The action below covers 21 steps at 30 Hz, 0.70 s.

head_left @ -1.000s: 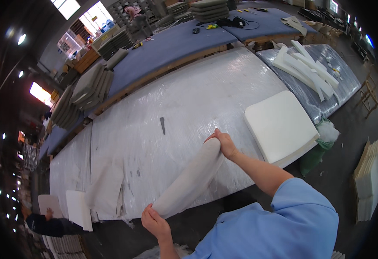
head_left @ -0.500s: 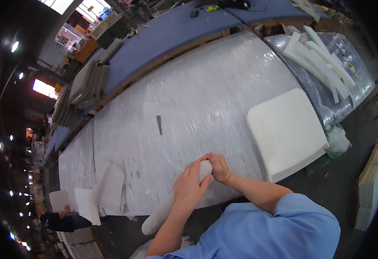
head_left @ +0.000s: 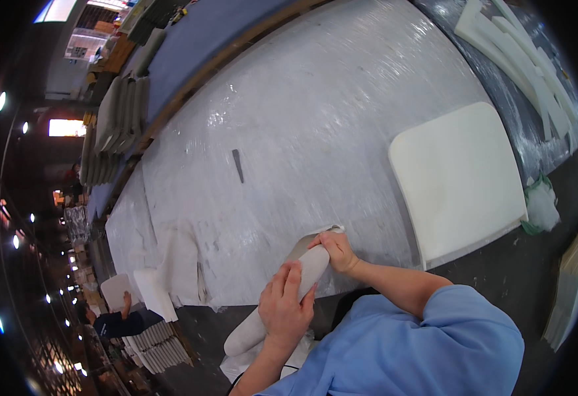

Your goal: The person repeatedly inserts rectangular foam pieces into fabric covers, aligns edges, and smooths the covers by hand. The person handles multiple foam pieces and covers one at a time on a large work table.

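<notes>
A long, light grey, fabric-covered cushion (head_left: 243, 333) is seen along its rounded edge, slanting from the table's near edge toward the middle. My left hand (head_left: 286, 303) wraps round its side, fingers over the top and thumb toward me. At its far end my right hand (head_left: 336, 252) is closed on the cover's edge. A loose grey fabric flap (head_left: 305, 243) stands out beyond the cushion there, next to the right fingers. My forearm hides part of the cushion's lower side.
The plastic-wrapped table (head_left: 289, 145) bears a white foam pad (head_left: 457, 181) at right, a dark narrow strip (head_left: 237, 166), and fabric pieces (head_left: 182, 261) at left. Foam strips (head_left: 520, 63) lie far right. A co-worker (head_left: 120, 323) handles a pale panel (head_left: 114, 290) at far left.
The view has shifted. More of the cushion's far end shows between my hands, and a fabric flap now stands out beside my right hand. Both hands keep their grip.
</notes>
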Tool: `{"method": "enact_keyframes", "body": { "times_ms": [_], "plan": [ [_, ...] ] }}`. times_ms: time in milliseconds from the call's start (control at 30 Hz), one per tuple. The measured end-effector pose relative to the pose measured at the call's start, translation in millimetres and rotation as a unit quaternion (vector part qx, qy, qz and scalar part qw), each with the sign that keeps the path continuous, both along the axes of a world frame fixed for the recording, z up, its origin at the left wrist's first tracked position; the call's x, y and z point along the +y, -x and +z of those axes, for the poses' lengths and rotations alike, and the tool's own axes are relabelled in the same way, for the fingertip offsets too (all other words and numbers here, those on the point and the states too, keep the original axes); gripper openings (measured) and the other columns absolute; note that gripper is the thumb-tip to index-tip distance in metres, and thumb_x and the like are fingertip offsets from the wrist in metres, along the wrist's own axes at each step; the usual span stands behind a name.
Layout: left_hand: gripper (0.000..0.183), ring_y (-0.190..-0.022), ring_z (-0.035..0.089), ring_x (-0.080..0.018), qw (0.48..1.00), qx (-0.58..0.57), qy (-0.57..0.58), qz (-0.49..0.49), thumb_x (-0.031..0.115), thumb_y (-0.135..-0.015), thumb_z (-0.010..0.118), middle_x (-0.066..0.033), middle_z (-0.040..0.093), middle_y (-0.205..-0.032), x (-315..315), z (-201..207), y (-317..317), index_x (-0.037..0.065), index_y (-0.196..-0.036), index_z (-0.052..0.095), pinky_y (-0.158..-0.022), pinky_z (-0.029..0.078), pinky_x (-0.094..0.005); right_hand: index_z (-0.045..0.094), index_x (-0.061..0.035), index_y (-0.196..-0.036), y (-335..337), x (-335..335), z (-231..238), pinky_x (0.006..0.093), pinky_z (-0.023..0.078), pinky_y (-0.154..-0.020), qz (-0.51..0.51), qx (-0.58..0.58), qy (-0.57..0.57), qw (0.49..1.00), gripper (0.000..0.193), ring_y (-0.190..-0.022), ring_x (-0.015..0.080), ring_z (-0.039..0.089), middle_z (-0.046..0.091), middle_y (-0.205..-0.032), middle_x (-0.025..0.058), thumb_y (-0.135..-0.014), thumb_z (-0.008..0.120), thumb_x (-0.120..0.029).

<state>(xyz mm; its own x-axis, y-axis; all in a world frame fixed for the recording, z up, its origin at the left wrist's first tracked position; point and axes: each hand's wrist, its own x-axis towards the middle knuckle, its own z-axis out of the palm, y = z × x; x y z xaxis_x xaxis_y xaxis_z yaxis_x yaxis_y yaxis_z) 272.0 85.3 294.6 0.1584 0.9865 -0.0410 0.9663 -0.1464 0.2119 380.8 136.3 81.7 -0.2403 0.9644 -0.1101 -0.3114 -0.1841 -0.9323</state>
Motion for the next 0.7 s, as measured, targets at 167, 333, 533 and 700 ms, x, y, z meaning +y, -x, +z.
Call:
{"method": "enact_keyframes", "body": {
  "times_ms": [167, 333, 533, 700],
  "plan": [
    [0.054, -0.111, 0.070, -0.0363, 0.998, 0.008, -0.047, -0.036, 0.023, -0.085, 0.083, -0.0189, 0.068, -0.133, -1, -3, 15, 0.008, -0.135, 0.067, -0.091, 0.056, -0.0460, 0.073, -0.0011, -0.116, -8, 4, 58, 0.0411, 0.051, -0.095, 0.052, 0.014, -0.158, 0.986, 0.046, -0.105, 0.0325, 0.067, 0.072, -0.112, 0.0182, -0.107, 0.054, -0.042],
    [0.063, -0.113, 0.069, -0.0361, 0.988, -0.141, -0.057, 0.026, 0.031, -0.085, 0.085, -0.0171, 0.068, -0.133, -13, 11, 41, 0.008, -0.140, 0.064, -0.094, 0.055, -0.0438, 0.066, -0.0026, -0.132, -17, 14, 97, 0.0456, 0.047, -0.102, 0.125, -0.008, -0.296, 0.947, 0.059, -0.113, 0.0369, 0.064, 0.067, -0.127, 0.0185, -0.093, 0.076, -0.045],
    [0.053, -0.117, 0.068, -0.0369, 0.994, -0.059, 0.047, 0.082, 0.026, -0.092, 0.076, -0.0175, 0.069, -0.133, -93, 29, 119, 0.003, -0.138, 0.063, -0.098, 0.054, -0.0456, 0.066, -0.0031, -0.132, -18, 25, 104, 0.0467, 0.048, -0.102, 0.217, -0.078, -0.392, 0.891, 0.060, -0.119, 0.0378, 0.062, 0.066, -0.132, 0.0182, -0.090, 0.077, -0.045],
    [0.042, -0.121, 0.067, -0.0319, 0.933, -0.109, -0.038, 0.341, 0.021, -0.104, 0.060, -0.0173, 0.071, -0.131, -221, 32, 221, 0.001, -0.141, 0.063, -0.104, 0.050, -0.0404, 0.066, 0.0000, -0.128, -19, 17, 101, 0.0452, 0.048, -0.105, 0.210, -0.085, -0.358, 0.906, 0.062, -0.118, 0.0393, 0.063, 0.066, -0.128, 0.0231, -0.091, 0.073, -0.050]
  ]
}}
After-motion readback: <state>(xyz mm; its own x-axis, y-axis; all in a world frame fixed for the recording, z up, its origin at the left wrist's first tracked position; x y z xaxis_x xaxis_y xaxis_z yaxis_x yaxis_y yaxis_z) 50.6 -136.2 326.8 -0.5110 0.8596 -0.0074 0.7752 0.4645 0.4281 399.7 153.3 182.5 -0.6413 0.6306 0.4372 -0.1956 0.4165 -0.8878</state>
